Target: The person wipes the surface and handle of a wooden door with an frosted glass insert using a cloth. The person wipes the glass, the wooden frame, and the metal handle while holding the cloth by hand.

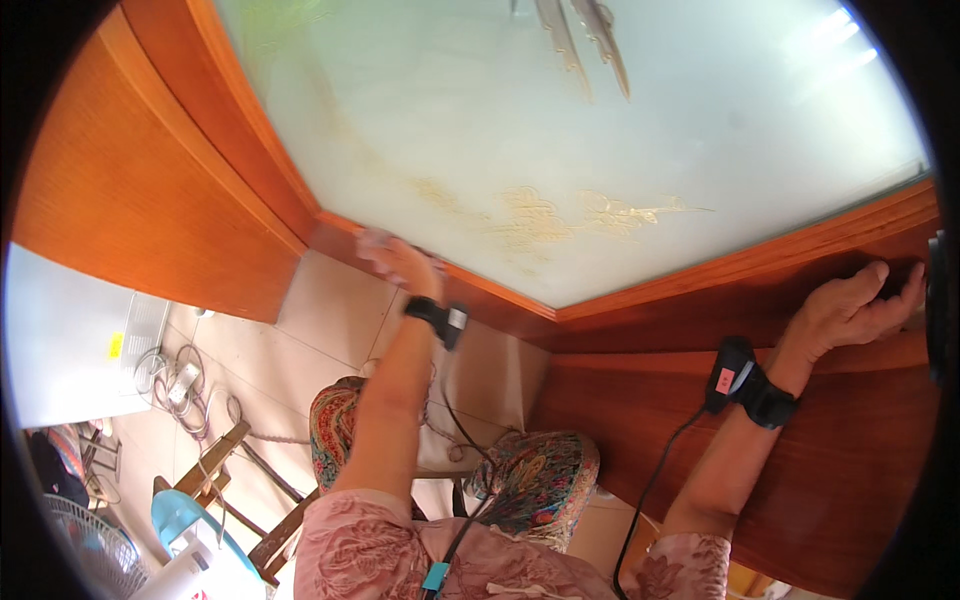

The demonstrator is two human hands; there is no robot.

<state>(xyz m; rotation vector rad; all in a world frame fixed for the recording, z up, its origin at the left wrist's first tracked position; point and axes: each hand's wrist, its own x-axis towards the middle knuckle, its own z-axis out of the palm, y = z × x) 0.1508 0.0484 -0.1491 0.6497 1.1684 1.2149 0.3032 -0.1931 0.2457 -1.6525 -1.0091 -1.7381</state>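
Note:
In front of me, a frosted glass panel (465, 135) with gold floral relief is set in an orange-brown wooden frame (667, 281). My left hand (401, 259), blurred, is at the frame's lower left edge; whether it holds anything cannot be made out. Out to the right, my right hand (851, 307) is beside the dark reddish wood below the frame. Its thumb and fingers are apart, and nothing shows between them. Both wrists wear black straps with small cabled devices. Part of a black object (936, 307) shows just beyond the right fingers.
Orange wooden panel (150, 172) flanks the left side. On the tiled floor lie a white power strip (184, 382) and tangled cables. A wooden stool or chair frame (225, 487), a fan (97, 540) and a blue-and-white object (187, 525) stand lower left. Reddish wood (810, 480) rises at right.

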